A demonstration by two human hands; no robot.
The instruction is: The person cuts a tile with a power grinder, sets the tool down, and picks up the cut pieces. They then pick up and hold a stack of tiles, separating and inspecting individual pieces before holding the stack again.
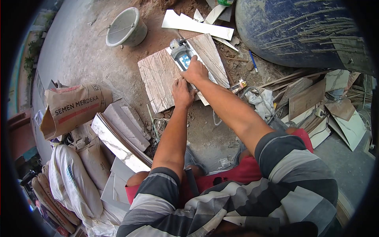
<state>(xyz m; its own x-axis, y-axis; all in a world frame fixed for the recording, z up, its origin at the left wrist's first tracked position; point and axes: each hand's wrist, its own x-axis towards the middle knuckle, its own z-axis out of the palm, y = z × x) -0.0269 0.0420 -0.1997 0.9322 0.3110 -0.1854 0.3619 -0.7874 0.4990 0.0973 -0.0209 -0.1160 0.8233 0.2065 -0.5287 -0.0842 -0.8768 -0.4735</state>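
My right hand (pixel 196 71) is closed round the body of a grey electric tile cutter (pixel 182 55) with a blue and white label. The cutter sits at the far part of a narrow white tile strip (pixel 203 97), its front end pointing away from me. My left hand (pixel 182 93) lies just nearer to me, fingers bent and thumb against the strip, holding it at its left edge. Under the strip is a scored, dusty board (pixel 158 79) crossed by many cut lines. My palms and the cutter's underside are hidden.
A grey bucket (pixel 125 29) stands at the far left. White tile offcuts (pixel 197 27) lie beyond the board. At right are a blue drum (pixel 292 31), a blue pen (pixel 253 61), a cable and stacked tile pieces (pixel 306 100). A cement bag (pixel 79 106) and tiles (pixel 118 142) fill the left.
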